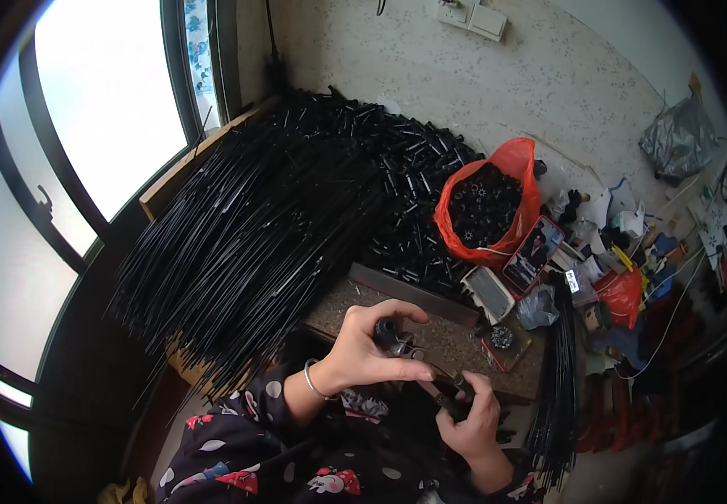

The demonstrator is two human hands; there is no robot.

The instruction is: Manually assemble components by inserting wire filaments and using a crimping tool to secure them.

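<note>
The small black cylindrical fitting point(390, 336) sits just above the bench edge, in front of the person's chest, pinched in the left hand point(363, 349), whose fingers point(397, 311) curl closed over its top while the thumb backs it from below. The right hand point(468, 416) is wrapped shut around a short dark rod point(443, 395) that angles up toward the fitting, its tip close to it; whether the two parts already touch is hidden by the fingers. To do this well, it seems best to keep the fitting steady with the left hand and line the rod up straight with its bore before pressing, since a slanted entry would likely jam. The parts look like hard, smooth, matt black plastic or metal. The bench point(456, 332) has a speckled, stone-like top, with a flat grey bar point(409, 292) lying across it. Beyond, a large sheaf of thin, glossy black rods point(246, 235) fans out to the left, a heap of short black tubes point(405, 160) lies behind, and a crinkled orange plastic bag point(498, 185) holds small black toothed rings.
</note>
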